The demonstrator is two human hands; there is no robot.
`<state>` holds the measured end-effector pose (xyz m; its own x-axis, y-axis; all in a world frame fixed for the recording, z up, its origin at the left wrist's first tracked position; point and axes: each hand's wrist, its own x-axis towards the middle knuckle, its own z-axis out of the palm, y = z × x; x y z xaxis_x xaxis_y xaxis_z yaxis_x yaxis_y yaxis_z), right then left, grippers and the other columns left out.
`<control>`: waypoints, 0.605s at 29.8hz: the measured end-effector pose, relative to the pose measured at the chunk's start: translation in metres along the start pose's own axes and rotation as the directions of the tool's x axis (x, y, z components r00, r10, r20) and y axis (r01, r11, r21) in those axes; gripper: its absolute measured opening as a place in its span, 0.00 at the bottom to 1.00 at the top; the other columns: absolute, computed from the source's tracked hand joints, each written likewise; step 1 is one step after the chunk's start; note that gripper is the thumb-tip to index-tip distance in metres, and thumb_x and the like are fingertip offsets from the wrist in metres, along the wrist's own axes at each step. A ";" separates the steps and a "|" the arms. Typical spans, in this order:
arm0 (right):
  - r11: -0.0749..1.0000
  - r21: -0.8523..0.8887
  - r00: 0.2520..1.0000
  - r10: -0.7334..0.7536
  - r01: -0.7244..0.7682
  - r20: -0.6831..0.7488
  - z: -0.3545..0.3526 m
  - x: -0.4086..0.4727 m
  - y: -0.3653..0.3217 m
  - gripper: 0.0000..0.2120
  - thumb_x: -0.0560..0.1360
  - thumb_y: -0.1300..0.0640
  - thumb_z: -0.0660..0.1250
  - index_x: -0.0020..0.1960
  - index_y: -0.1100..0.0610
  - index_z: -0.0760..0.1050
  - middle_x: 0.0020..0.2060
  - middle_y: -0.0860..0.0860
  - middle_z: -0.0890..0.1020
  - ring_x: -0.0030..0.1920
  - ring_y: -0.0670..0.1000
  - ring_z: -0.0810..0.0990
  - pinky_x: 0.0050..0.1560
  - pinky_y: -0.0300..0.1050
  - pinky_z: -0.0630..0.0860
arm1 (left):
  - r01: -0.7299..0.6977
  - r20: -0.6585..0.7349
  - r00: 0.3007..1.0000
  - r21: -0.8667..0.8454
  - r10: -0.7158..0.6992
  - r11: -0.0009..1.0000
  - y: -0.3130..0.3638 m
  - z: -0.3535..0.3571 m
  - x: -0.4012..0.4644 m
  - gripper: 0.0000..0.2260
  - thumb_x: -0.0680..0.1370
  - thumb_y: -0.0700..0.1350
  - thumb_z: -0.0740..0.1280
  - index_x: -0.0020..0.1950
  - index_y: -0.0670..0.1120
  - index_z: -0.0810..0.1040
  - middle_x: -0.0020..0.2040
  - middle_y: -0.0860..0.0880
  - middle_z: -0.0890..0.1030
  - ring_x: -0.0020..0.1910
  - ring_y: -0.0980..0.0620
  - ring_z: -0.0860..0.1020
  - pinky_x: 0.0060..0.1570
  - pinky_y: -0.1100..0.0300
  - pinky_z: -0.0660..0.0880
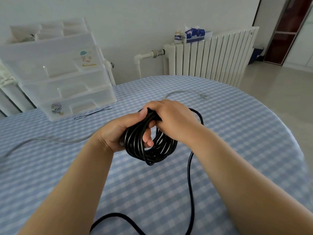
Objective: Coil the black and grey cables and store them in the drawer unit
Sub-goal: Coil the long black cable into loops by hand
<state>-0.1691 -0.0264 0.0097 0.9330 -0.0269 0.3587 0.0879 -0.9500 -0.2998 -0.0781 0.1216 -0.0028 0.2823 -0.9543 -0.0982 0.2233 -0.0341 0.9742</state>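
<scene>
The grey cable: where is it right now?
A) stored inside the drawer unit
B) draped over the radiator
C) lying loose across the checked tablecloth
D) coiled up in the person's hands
C: the grey cable lies uncoiled on the checked tablecloth, while both hands grip only the black cable coil.

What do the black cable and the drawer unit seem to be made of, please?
The black cable looks jacketed in smooth rubber or PVC; its loops carry glossy highlights and bend easily. The drawer unit appears to be translucent frosted plastic, since drawer outlines show faintly through its walls.
</scene>
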 end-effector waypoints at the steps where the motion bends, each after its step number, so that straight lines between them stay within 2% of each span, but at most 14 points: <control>1: 1.000 -0.006 1.000 -0.012 0.012 -0.001 0.000 0.000 0.000 0.17 0.75 0.62 0.61 0.60 0.47 0.74 0.45 0.42 0.81 0.50 0.48 0.77 0.48 0.47 0.73 | -0.001 0.006 1.000 -0.017 0.001 1.000 -0.001 -0.002 0.000 0.27 0.60 0.65 0.77 0.40 0.42 0.80 0.27 0.45 0.79 0.32 0.47 0.83 0.35 0.57 0.79; 3: 0.999 -0.010 0.999 -0.041 0.041 -0.019 0.000 -0.001 0.000 0.19 0.74 0.63 0.62 0.61 0.47 0.74 0.41 0.41 0.79 0.49 0.47 0.76 0.46 0.43 0.69 | -0.005 0.070 0.998 -0.044 0.008 0.999 -0.004 -0.005 0.002 0.29 0.63 0.69 0.72 0.42 0.42 0.82 0.31 0.45 0.82 0.37 0.46 0.84 0.41 0.55 0.80; 6: 0.995 -0.053 0.996 -0.090 0.089 -0.027 0.002 0.000 0.002 0.21 0.73 0.64 0.63 0.63 0.48 0.74 0.46 0.43 0.80 0.52 0.48 0.75 0.49 0.42 0.64 | 0.003 0.148 0.989 -0.055 0.006 0.998 -0.011 -0.007 0.005 0.33 0.64 0.73 0.64 0.44 0.44 0.82 0.35 0.45 0.84 0.41 0.47 0.84 0.51 0.49 0.79; 8: 0.991 -0.083 0.994 -0.108 0.107 -0.008 0.004 0.000 0.002 0.19 0.74 0.62 0.63 0.63 0.47 0.74 0.48 0.44 0.80 0.53 0.48 0.74 0.53 0.42 0.63 | 0.003 0.162 0.987 0.034 -0.008 0.999 -0.016 -0.008 0.007 0.33 0.64 0.75 0.62 0.44 0.46 0.82 0.37 0.45 0.85 0.41 0.46 0.84 0.56 0.43 0.75; 10: 0.990 -0.092 0.994 -0.107 0.106 0.004 0.005 0.000 0.001 0.17 0.75 0.60 0.62 0.61 0.45 0.74 0.46 0.43 0.79 0.53 0.47 0.74 0.54 0.42 0.63 | 0.004 0.153 0.988 0.088 -0.018 0.996 -0.017 -0.007 0.006 0.32 0.64 0.75 0.62 0.42 0.45 0.81 0.33 0.47 0.82 0.37 0.47 0.82 0.58 0.39 0.71; 11: 0.991 -0.093 0.995 -0.095 0.095 0.007 0.003 0.001 0.000 0.16 0.76 0.59 0.62 0.61 0.45 0.74 0.46 0.43 0.80 0.53 0.47 0.74 0.55 0.43 0.64 | 0.009 0.153 0.988 0.084 -0.022 0.996 -0.015 -0.006 0.006 0.31 0.64 0.74 0.64 0.41 0.45 0.79 0.31 0.49 0.79 0.34 0.49 0.80 0.57 0.39 0.74; 13: 0.995 -0.089 0.999 -0.043 0.044 0.010 -0.002 0.001 0.001 0.15 0.76 0.58 0.61 0.60 0.44 0.75 0.45 0.45 0.80 0.52 0.48 0.75 0.56 0.45 0.67 | 0.017 0.169 0.985 0.033 -0.023 0.999 -0.010 -0.001 0.006 0.27 0.64 0.70 0.69 0.39 0.45 0.77 0.28 0.52 0.73 0.29 0.54 0.74 0.50 0.48 0.78; 16: 0.998 -0.056 1.000 0.025 -0.025 -0.006 -0.009 0.000 0.003 0.12 0.76 0.56 0.60 0.55 0.45 0.77 0.42 0.45 0.82 0.46 0.49 0.78 0.47 0.48 0.73 | 0.033 0.165 0.986 -0.025 -0.028 0.999 -0.005 0.005 0.008 0.21 0.66 0.62 0.75 0.37 0.46 0.74 0.26 0.54 0.69 0.25 0.56 0.70 0.42 0.55 0.78; 18: 0.999 0.007 0.999 0.052 -0.052 -0.005 -0.008 -0.002 0.005 0.12 0.75 0.56 0.61 0.54 0.44 0.77 0.41 0.44 0.82 0.44 0.48 0.78 0.43 0.47 0.73 | 0.039 0.124 0.992 0.001 -0.039 0.999 -0.004 0.009 0.008 0.17 0.67 0.55 0.76 0.34 0.47 0.72 0.23 0.54 0.68 0.24 0.56 0.69 0.38 0.57 0.77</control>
<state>-0.1734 -0.0336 0.0150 0.9347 -0.0773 0.3470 0.0421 -0.9451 -0.3241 -0.0850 0.1113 -0.0054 0.1559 -0.9817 -0.1098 0.2336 -0.0714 0.9697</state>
